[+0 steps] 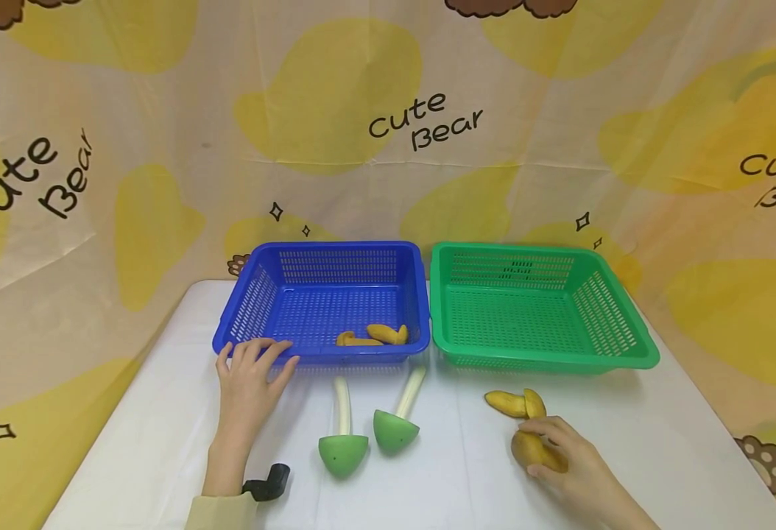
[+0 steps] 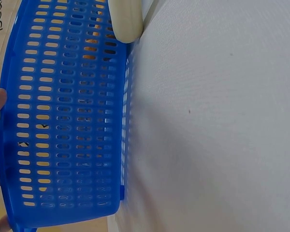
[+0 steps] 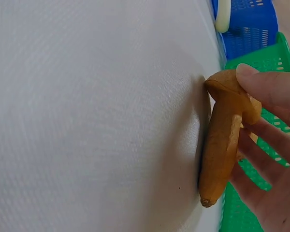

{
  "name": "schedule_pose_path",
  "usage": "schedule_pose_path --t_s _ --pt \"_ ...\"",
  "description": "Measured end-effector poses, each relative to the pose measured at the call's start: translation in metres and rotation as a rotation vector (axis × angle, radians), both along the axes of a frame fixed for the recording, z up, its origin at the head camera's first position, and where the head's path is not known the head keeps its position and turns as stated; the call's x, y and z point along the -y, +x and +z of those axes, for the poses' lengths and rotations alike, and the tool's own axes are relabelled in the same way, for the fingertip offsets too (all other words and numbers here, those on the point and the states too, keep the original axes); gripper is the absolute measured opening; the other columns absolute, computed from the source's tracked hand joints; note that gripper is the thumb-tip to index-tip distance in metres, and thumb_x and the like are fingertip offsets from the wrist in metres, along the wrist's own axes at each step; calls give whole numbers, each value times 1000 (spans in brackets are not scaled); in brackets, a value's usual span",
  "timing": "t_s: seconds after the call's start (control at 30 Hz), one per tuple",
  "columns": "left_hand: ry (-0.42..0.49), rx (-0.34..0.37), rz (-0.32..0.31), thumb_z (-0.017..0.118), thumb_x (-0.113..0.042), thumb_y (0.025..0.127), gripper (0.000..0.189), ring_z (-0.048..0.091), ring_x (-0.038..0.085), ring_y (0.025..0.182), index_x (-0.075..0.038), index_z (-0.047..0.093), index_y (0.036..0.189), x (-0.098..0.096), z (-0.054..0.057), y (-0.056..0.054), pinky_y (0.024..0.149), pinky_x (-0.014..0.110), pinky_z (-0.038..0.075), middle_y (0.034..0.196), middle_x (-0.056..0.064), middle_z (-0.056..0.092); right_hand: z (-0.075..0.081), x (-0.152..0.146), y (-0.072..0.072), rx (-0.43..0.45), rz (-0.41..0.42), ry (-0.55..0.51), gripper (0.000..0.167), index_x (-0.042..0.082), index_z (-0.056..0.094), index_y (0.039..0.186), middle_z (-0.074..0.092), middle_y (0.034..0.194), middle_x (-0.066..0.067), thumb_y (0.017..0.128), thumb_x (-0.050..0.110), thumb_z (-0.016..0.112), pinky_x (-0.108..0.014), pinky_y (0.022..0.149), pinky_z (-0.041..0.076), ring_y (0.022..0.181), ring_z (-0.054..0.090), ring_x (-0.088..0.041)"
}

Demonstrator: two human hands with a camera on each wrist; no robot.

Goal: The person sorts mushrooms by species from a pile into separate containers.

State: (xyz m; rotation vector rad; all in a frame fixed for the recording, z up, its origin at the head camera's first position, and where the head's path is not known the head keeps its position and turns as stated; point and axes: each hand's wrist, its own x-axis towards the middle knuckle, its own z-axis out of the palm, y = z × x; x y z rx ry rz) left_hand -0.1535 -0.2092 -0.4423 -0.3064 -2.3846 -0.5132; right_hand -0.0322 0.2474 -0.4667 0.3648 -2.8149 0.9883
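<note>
On the right, my right hand (image 1: 570, 460) pinches a brown toy mushroom (image 3: 220, 140), thumb and fingers at its cap. The mushroom's stem lies close along the white tabletop. Just beyond it lies a second, yellow-brown mushroom (image 1: 507, 403). My left hand (image 1: 249, 386) rests with spread fingers on the front rim of a blue basket (image 1: 335, 305). Inside this basket, near the front right corner, are two yellow-brown mushrooms (image 1: 386, 335). Between the hands lie two green-capped mushrooms (image 1: 343, 453) with pale stems, caps toward me.
A green basket (image 1: 514, 324) stands right beside the blue one, with nothing in it. Behind both hangs a patterned cloth (image 1: 335, 96). A black strap piece (image 1: 270, 483) sits at my left wrist. The white table (image 1: 454, 486) narrows toward the back.
</note>
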Motion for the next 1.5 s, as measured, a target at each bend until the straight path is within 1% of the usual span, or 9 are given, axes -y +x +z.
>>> schedule_pose_path --t_s 0.27,0.47,0.67,0.8,0.9,0.97,1.13,1.2,1.5 --pt "-3 13 7 76 -25 80 26 54 36 102 -12 73 102 0 1 1 107 66 23 103 15 66 0 1 0 -5 -4 -2 51 26 62 117 58 119 14 72 9 81 -21 87 54 110 50 9" --pt "-6 7 10 76 -25 80 26 55 37 102 -12 72 102 0 1 1 106 66 23 103 15 66 3 4 -2 -63 26 -42 51 27 63 116 59 118 11 72 9 81 -16 88 52 110 48 12" --pt "-9 9 9 77 -25 80 26 55 37 103 -13 72 103 0 1 1 107 66 23 104 15 66 9 9 -8 -130 52 -51 54 26 64 116 61 117 7 68 6 83 0 92 38 114 43 15" --pt "-5 18 9 77 -25 80 26 54 36 103 -13 72 103 0 1 2 107 65 22 104 15 66 14 14 -12 -163 80 -67 56 24 64 116 62 117 1 67 5 83 4 97 30 125 36 17" --pt "-5 28 11 77 -25 80 27 54 36 104 -13 72 103 -1 1 2 108 65 22 105 15 66 18 18 -15 -172 88 -70 55 24 64 117 62 119 -1 68 7 83 2 99 30 131 29 18" --pt "-5 34 12 77 -25 80 27 54 36 104 -12 72 103 -1 1 2 108 65 22 105 15 66 20 21 -16 -172 77 -61 54 27 63 118 62 121 0 70 11 83 -7 100 38 131 27 19" --pt "-9 27 11 77 -25 80 26 55 36 104 -13 72 103 -1 2 2 107 65 23 104 15 67 27 29 -23 -197 133 -87 53 23 63 119 62 122 3 72 11 82 -26 85 54 116 51 7" --pt "-12 22 11 77 -25 80 26 55 36 103 -13 72 103 -1 2 2 107 66 23 104 14 67 31 32 -27 -214 163 -102 53 20 63 119 62 121 4 72 8 82 -25 80 55 107 58 0" --pt "-16 13 7 76 -26 80 26 55 36 103 -13 72 102 -1 2 2 106 65 23 103 14 67 50 46 -46 -240 154 -55 49 24 63 119 62 121 5 75 14 81 -21 91 51 111 58 -9"
